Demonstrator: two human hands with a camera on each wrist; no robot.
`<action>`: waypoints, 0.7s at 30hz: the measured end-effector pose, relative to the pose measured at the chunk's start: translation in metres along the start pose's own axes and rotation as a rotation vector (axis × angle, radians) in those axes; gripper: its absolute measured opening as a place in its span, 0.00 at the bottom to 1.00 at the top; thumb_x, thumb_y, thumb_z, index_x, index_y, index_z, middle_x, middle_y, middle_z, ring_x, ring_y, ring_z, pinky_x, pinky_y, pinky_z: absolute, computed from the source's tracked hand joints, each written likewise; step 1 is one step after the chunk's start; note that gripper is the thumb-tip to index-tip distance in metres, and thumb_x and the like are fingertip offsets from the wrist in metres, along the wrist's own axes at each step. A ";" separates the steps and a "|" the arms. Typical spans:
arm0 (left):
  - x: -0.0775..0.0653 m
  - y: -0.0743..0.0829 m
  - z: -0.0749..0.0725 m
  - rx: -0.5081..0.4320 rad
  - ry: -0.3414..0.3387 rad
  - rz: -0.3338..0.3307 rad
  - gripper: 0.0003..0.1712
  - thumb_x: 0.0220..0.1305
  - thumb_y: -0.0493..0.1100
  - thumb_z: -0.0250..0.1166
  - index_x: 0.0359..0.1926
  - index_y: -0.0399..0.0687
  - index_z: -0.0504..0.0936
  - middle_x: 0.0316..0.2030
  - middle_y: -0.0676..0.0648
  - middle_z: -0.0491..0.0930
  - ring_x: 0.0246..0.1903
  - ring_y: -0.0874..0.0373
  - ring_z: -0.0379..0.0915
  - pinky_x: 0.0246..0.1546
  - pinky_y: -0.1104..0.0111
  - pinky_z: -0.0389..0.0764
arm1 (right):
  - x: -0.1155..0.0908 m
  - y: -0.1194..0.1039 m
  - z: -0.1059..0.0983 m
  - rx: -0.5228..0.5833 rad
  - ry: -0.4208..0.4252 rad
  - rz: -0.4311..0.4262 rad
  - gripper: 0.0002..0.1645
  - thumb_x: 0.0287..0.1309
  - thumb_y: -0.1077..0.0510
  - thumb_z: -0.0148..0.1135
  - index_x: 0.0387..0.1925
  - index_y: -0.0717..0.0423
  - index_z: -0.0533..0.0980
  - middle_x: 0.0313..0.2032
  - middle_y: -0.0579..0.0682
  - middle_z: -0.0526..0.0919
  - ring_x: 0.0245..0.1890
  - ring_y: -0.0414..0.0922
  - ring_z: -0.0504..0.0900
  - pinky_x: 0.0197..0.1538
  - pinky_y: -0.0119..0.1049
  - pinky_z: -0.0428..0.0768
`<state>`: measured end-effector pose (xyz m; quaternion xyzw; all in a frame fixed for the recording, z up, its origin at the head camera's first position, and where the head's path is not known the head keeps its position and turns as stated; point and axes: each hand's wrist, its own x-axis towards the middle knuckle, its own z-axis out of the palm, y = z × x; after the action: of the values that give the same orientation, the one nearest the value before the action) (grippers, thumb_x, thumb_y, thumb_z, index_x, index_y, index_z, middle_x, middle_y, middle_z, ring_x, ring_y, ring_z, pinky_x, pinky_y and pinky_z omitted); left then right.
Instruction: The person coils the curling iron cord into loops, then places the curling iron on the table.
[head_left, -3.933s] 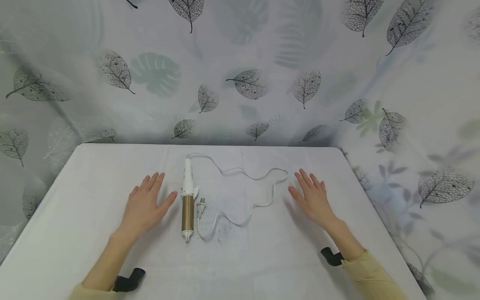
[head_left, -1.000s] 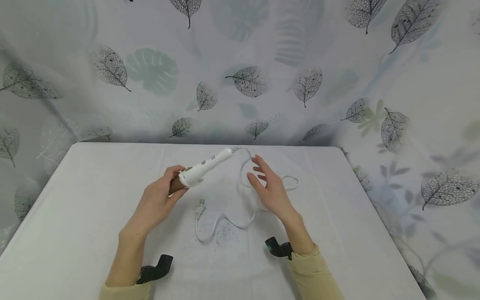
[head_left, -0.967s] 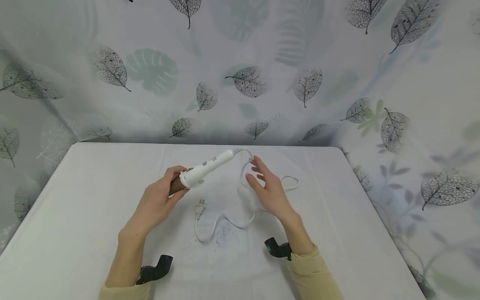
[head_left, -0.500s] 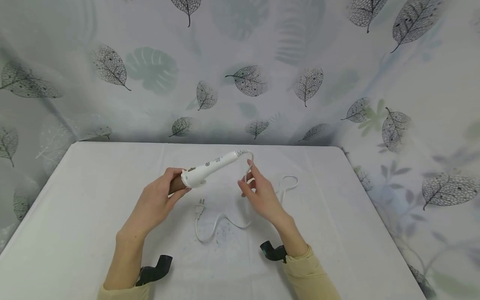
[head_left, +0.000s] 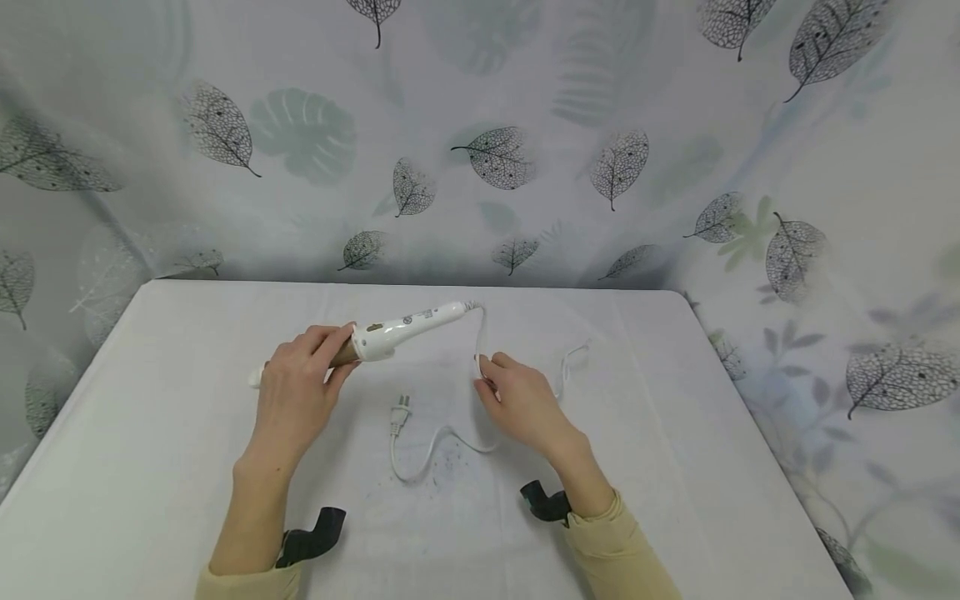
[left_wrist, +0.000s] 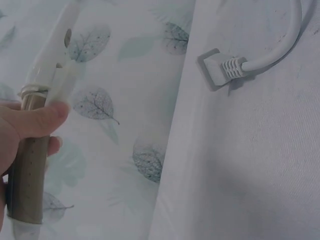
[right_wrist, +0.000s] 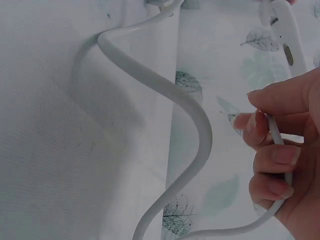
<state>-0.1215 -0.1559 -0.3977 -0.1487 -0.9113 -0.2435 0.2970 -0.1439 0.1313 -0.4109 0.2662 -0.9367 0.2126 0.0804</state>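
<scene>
A curling iron with a white handle point(head_left: 408, 327) and a gold-brown barrel point(left_wrist: 31, 165) is held above the table, its handle slanting up to the right. My left hand point(head_left: 296, 392) grips it round the barrel; the white tip pokes out left of the knuckles. From the handle's end the white power cord point(head_left: 481, 329) hangs down into my right hand point(head_left: 525, 404), whose fingers curl round it in the right wrist view. Beyond that hand a loop of cord rises at the right. The two-pin plug point(head_left: 400, 415) lies on the table between my hands.
A white-covered table point(head_left: 675, 500) spreads beneath the hands. Behind it and at both sides hangs a leaf-patterned sheet point(head_left: 495, 208). Black curved mounts point(head_left: 315, 537) sit at both wrists. Dark specks mark the cloth below the plug.
First both hands were spread flat beside the curling iron lying on the table. My left hand lifted it by the barrel. The right hand came in, took the cord and slid down slightly.
</scene>
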 end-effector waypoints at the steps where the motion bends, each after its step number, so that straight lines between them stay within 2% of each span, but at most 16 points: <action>1: 0.000 0.000 0.000 0.006 0.001 0.005 0.30 0.48 0.30 0.78 0.55 0.38 0.81 0.44 0.41 0.82 0.39 0.42 0.80 0.40 0.51 0.76 | 0.000 0.000 0.000 -0.028 -0.002 -0.034 0.07 0.65 0.61 0.63 0.40 0.61 0.83 0.25 0.43 0.69 0.20 0.36 0.65 0.24 0.28 0.64; 2: 0.000 -0.001 0.001 0.011 0.001 0.009 0.30 0.48 0.30 0.77 0.55 0.38 0.82 0.44 0.41 0.82 0.39 0.42 0.80 0.41 0.51 0.76 | -0.001 0.001 0.000 -0.047 -0.002 -0.070 0.04 0.64 0.61 0.64 0.35 0.58 0.82 0.24 0.42 0.68 0.20 0.35 0.64 0.25 0.28 0.64; 5: 0.000 -0.001 0.004 0.032 -0.007 0.022 0.30 0.48 0.29 0.77 0.56 0.38 0.82 0.44 0.41 0.83 0.40 0.41 0.81 0.42 0.49 0.76 | -0.001 0.002 -0.002 -0.071 0.018 -0.177 0.09 0.64 0.61 0.65 0.26 0.53 0.78 0.23 0.42 0.64 0.21 0.37 0.62 0.30 0.29 0.62; 11: -0.001 0.000 0.007 0.046 -0.026 0.071 0.28 0.47 0.27 0.77 0.53 0.38 0.83 0.42 0.40 0.83 0.39 0.41 0.82 0.43 0.49 0.77 | 0.001 0.005 -0.006 -0.033 0.088 -0.317 0.01 0.63 0.61 0.67 0.36 0.54 0.83 0.27 0.43 0.74 0.28 0.42 0.68 0.37 0.34 0.62; 17: -0.002 0.000 0.009 0.003 -0.078 0.138 0.26 0.46 0.26 0.77 0.50 0.40 0.85 0.42 0.42 0.84 0.40 0.43 0.82 0.47 0.50 0.77 | 0.005 0.006 -0.006 0.077 0.229 -0.365 0.03 0.59 0.62 0.68 0.36 0.56 0.82 0.29 0.45 0.79 0.29 0.43 0.67 0.37 0.36 0.63; 21: -0.002 0.001 0.009 -0.035 -0.120 0.158 0.26 0.45 0.24 0.76 0.48 0.42 0.86 0.41 0.45 0.84 0.39 0.46 0.82 0.47 0.52 0.78 | 0.006 0.006 -0.006 0.188 0.336 -0.337 0.03 0.59 0.62 0.67 0.35 0.57 0.81 0.29 0.46 0.78 0.29 0.43 0.66 0.37 0.36 0.64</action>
<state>-0.1243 -0.1506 -0.4050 -0.2393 -0.9085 -0.2260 0.2576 -0.1524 0.1359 -0.4065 0.3858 -0.8287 0.3237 0.2441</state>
